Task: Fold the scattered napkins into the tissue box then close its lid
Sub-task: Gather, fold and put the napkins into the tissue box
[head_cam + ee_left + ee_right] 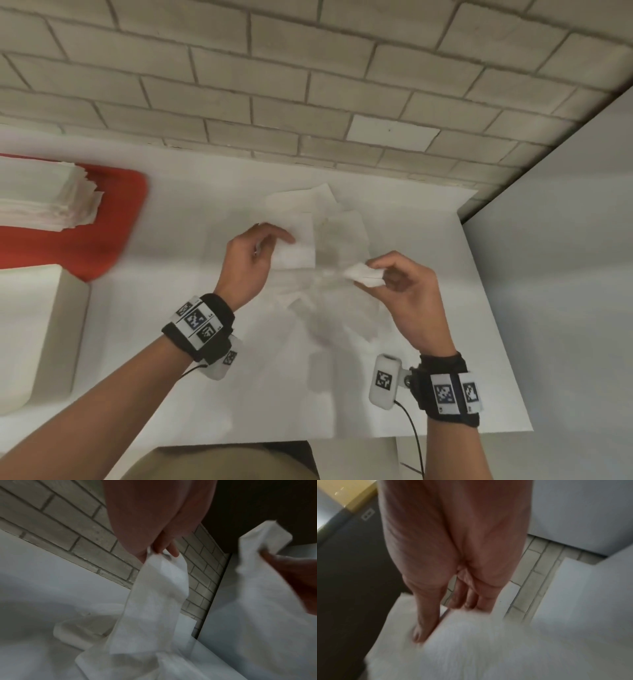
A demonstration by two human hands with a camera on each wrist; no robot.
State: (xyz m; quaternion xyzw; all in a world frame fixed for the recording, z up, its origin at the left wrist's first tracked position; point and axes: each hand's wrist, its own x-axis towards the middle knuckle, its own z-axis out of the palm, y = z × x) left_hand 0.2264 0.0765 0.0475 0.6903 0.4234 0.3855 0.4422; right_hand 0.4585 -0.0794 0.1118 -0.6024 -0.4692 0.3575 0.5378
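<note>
A white napkin point(296, 251) hangs above the table between both hands. My left hand point(274, 240) pinches its upper left edge, and in the left wrist view the left hand point(164, 550) holds the napkin point(154, 601) as it droops down. My right hand point(375, 270) pinches the bunched right end; in the right wrist view the right hand point(443, 619) has thumb and fingers on either side of the napkin point(471, 642). More loose napkins point(332, 212) lie crumpled on the table beyond the hands. A stack of folded napkins point(44, 198) rests on a red tray-like holder point(113, 219) at far left.
The white table point(428, 377) ends at a brick-patterned wall point(308, 102) behind and at its right edge next to a grey panel point(565, 274). A white block point(37, 329) stands at the near left, beside the red holder.
</note>
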